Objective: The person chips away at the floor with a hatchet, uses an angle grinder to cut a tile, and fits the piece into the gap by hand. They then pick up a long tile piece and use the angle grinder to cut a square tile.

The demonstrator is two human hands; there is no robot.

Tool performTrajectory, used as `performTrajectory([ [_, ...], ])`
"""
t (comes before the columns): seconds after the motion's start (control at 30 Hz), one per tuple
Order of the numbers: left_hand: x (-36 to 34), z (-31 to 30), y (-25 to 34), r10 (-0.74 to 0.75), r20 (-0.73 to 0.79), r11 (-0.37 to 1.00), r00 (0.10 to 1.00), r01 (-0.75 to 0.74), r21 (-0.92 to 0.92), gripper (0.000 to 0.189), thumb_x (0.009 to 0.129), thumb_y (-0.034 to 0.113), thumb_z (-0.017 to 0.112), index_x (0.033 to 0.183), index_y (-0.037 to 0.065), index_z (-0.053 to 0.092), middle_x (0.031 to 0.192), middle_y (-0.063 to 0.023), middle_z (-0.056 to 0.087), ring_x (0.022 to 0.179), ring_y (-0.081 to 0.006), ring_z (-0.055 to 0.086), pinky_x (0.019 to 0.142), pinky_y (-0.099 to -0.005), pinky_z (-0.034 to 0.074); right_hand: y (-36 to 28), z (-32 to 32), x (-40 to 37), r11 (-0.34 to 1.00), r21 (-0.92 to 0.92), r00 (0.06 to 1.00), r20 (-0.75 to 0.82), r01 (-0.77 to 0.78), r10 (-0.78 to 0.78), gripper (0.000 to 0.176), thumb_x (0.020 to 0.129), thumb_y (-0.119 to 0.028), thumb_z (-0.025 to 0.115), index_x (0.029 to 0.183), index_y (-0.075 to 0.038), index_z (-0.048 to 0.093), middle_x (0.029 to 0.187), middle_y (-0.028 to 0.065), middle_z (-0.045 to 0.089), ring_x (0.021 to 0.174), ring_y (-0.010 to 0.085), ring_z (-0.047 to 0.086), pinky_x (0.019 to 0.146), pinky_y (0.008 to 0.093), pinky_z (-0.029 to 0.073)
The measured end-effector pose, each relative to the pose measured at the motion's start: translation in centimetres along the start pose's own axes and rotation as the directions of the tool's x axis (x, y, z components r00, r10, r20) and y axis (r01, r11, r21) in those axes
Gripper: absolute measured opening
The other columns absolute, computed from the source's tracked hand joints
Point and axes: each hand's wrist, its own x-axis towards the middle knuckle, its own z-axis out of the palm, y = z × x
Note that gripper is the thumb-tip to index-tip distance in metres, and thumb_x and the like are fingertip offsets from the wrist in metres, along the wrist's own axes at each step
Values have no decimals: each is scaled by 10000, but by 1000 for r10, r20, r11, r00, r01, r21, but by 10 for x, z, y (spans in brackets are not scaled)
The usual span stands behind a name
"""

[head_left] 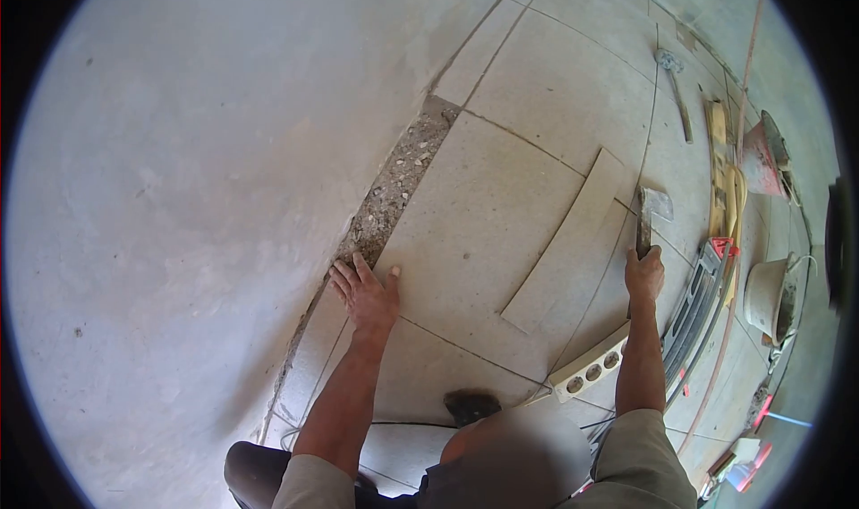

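Note:
My left hand (365, 296) lies spread on the floor tiles at the wall's foot, at the near end of a gap (403, 178) filled with rubble. My right hand (644, 275) is wrapped round the handle of a trowel (657, 205), whose grey-smeared blade points away from me. Between the hands is a large tile (483, 214). A cut strip of tile (565, 241) lies loose on the floor, just left of the trowel.
A power strip (591, 372) lies near my right forearm. Farther right are a tile cutter (693, 303), wooden pieces (718, 169), cables and two buckets (763, 156), (767, 299). A hammer-like tool (680, 93) lies at the upper right. The wall (197, 169) borders the left.

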Motion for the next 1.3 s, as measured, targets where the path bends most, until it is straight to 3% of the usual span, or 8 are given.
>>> performTrajectory([
  [0.23,3,-9,-4,70,39,994,997,-66,-89,775,869,483,605,1459,86,297,1439,-436,159,1374,-562,121,1131,-597,115,14,32,10,998,29,998,-29,56,-55,447,836,-361,664,1031,0,488,975,288,623,910,468,611,783,528,480],
  [0.5,3,-9,-1,357,-31,878,933,-347,-331,565,880,271,625,1380,91,432,1442,-250,367,1364,-435,297,1116,-599,186,-7,18,0,999,-21,998,-37,47,-47,475,852,-298,657,1154,32,497,1181,286,539,1078,455,534,872,491,452],
  [0.57,10,-10,0,376,-46,887,925,-374,-270,570,879,257,623,1383,81,423,1454,-248,349,1375,-430,278,1120,-598,175,-26,21,-11,961,50,924,-293,273,-247,502,864,-300,644,1215,21,483,1345,262,434,1245,424,434,1011,483,392],
  [0.7,0,-20,5,400,-4,903,917,-395,-171,606,885,256,602,1407,49,375,1494,-239,281,1410,-412,208,1130,-597,137,-115,50,-32,829,181,848,-149,529,-509,668,904,-352,594,1389,39,353,1496,252,265,1390,416,257,1142,477,240],
  [0.87,-50,-25,5,432,57,889,900,-415,-194,646,903,311,574,1433,31,331,1510,-240,241,1419,-426,171,1120,-618,118,-238,113,-71,924,-25,923,-43,382,-383,702,989,-481,335,1484,0,208,1548,262,104,1454,368,80,1184,476,83],
  [0.93,-66,-22,11,423,71,885,903,-394,-249,657,909,329,565,1439,27,321,1513,-238,234,1419,-431,168,1115,-627,113,-284,119,-123,674,-65,677,50,736,-734,724,961,-456,416,1469,21,223,1513,269,203,1427,400,152,1169,487,133],
  [1.03,-86,-19,11,392,109,901,913,-358,-246,619,902,290,583,1433,63,359,1505,-243,248,1403,-460,188,1107,-633,126,-326,120,-199,388,469,408,65,793,-911,694,983,-455,371,1465,26,240,1530,243,208,1440,383,129,1179,467,123],
  [1.3,-65,-2,10,566,225,824,793,-556,-110,590,914,344,559,1442,149,385,1519,-236,228,1412,-433,185,1109,-635,125,-231,80,30,927,33,925,-93,372,-368,707,1009,-491,241,1483,29,169,1571,204,86,1460,343,60,1189,469,54],
])
